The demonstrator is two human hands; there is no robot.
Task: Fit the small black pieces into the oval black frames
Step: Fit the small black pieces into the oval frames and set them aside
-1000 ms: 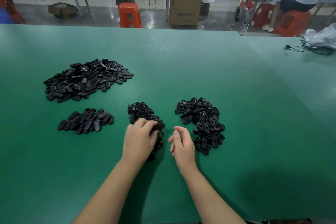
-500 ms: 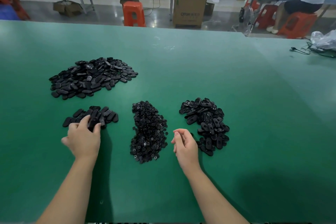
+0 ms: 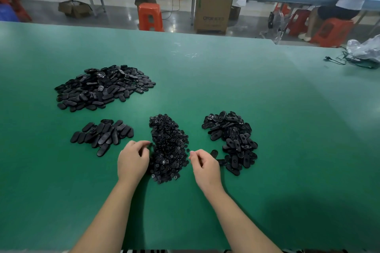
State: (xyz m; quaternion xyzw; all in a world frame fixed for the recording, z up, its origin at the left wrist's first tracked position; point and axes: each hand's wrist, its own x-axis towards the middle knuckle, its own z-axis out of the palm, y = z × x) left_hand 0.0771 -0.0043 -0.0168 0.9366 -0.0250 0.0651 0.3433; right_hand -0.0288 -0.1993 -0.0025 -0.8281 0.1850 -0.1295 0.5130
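A heap of small black pieces [image 3: 168, 148] lies in front of me on the green table [image 3: 267, 109]. My left hand [image 3: 133, 160] is at the heap's left edge, fingers curled, thumb and forefinger pinching a small dark piece there. My right hand [image 3: 203, 165] hovers just right of the heap with loosely curled fingers and nothing visible in them. The pile of oval black frames [image 3: 232, 139] is beside it on the right; two loose frames lie next to its knuckles. A short row of ovals [image 3: 102, 135] lies to the left.
A big heap of black ovals [image 3: 102, 87] sits at the far left. A clear plastic bag and a black cable [image 3: 362, 55] lie at the table's far right. Beyond the far edge are red stools, a cardboard box and a seated person.
My left hand left the short row of ovals, where an oval now lies at the near end, and came back to the heap of small pieces. My right hand barely moved.
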